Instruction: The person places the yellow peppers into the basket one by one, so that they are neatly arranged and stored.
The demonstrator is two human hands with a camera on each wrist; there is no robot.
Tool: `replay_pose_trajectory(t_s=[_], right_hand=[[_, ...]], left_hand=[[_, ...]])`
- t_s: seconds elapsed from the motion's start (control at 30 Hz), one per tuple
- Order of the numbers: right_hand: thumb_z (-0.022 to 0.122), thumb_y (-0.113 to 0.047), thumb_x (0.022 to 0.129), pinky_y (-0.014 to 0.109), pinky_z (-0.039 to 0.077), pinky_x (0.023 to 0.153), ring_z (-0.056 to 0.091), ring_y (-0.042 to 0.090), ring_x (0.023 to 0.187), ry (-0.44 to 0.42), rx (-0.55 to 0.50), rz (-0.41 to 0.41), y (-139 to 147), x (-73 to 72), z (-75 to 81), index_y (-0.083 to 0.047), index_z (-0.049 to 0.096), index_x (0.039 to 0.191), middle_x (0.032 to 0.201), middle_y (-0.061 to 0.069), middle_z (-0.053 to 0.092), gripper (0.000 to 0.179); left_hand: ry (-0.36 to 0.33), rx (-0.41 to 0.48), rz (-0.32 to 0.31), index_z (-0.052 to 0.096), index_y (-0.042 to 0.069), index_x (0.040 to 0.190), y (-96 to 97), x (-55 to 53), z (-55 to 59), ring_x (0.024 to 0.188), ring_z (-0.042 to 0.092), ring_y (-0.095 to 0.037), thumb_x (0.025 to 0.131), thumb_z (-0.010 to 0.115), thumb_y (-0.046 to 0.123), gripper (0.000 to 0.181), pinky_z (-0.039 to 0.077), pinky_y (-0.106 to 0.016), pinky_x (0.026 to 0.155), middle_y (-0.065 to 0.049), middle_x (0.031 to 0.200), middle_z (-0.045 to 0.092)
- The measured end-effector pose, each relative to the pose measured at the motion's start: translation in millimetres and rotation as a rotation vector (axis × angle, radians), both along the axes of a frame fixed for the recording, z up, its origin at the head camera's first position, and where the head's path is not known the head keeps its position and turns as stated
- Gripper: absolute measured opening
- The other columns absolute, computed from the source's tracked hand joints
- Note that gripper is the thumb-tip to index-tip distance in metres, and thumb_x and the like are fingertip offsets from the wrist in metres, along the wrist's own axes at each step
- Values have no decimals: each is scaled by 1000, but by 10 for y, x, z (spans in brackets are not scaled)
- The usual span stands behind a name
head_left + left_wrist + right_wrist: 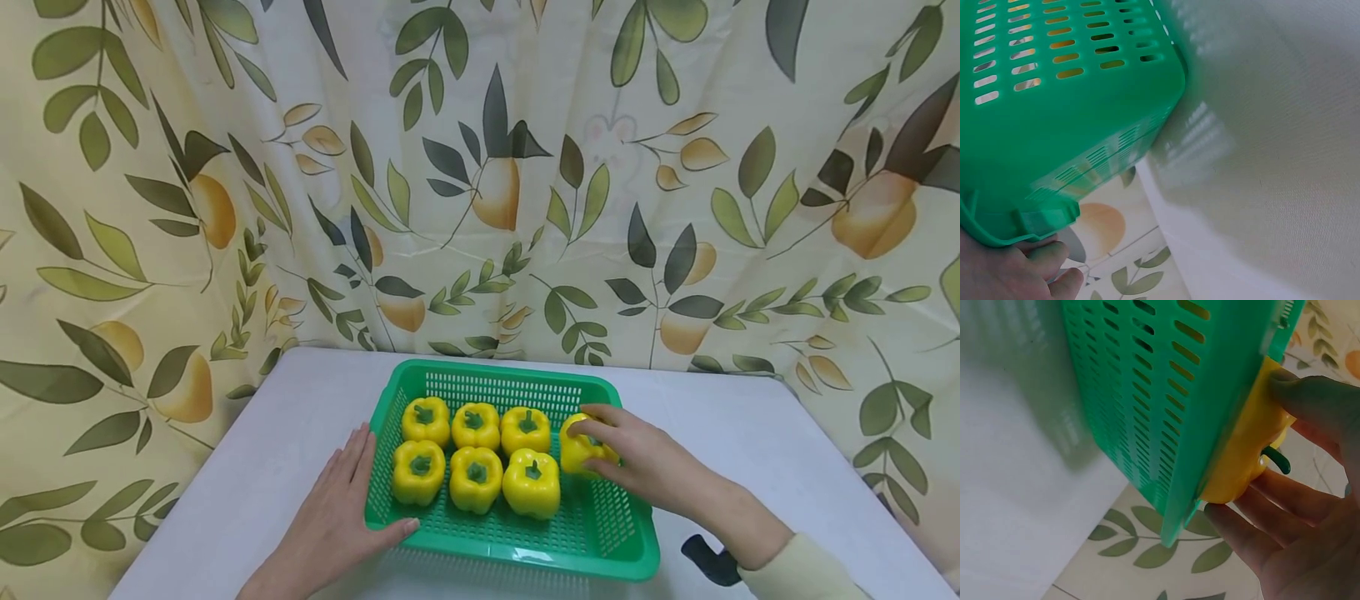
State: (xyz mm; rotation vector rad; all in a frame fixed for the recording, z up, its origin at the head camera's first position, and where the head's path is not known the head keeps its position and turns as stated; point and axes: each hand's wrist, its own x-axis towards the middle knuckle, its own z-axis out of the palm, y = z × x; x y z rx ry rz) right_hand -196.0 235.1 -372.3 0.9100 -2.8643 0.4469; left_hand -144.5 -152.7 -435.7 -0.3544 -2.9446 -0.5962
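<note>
A green plastic basket (525,550) with slotted sides holds several yellow bell peppers (476,479) in two rows, their green stems upward. My right hand (645,454) grips another yellow bell pepper (1241,456) at the basket's right side, fingers and thumb spread around it. In the right wrist view, its green stem points toward the palm and the basket wall hides its lower part. My left hand (337,508) rests against the basket's left side with straight fingers (356,458) along the rim. Its thumb lies across the near left corner.
The basket stands on a table with a white cover (300,417). A black curved object (711,560) lies by the right forearm, partly hidden by it. Behind the table hangs a curtain (480,275) printed with leaves and fruit.
</note>
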Motion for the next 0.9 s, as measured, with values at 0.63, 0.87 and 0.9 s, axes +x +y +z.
replay_pose_trajectory(t_s=[0.63,0.87,0.9], right_hand=[[72,-9,88,57,53,95,55,44,126,-75,43,38,-11,-51,-151,-21,67,126,143,22,53,40],[71,-12,90,63,48,100,46,46,134,-17,68,36,-26,-39,-187,-21,65,132,149,22,47,44],[72,-14,90,64,47,101,45,46,135,-1,59,19,-16,-26,-191,-21,63,133,150,21,46,45]], left_hand=[[10,1,-18,20,-2,156,13,-2,24,153,18,-34,79,58,79,118,22,-56,122,-18,166,14],[2,-34,-27,21,-2,156,-16,-21,42,153,18,-37,78,54,83,120,22,-58,121,-18,165,15],[-2,-40,-28,21,-2,156,-23,-24,53,153,18,-38,78,53,83,120,22,-59,121,-18,165,16]])
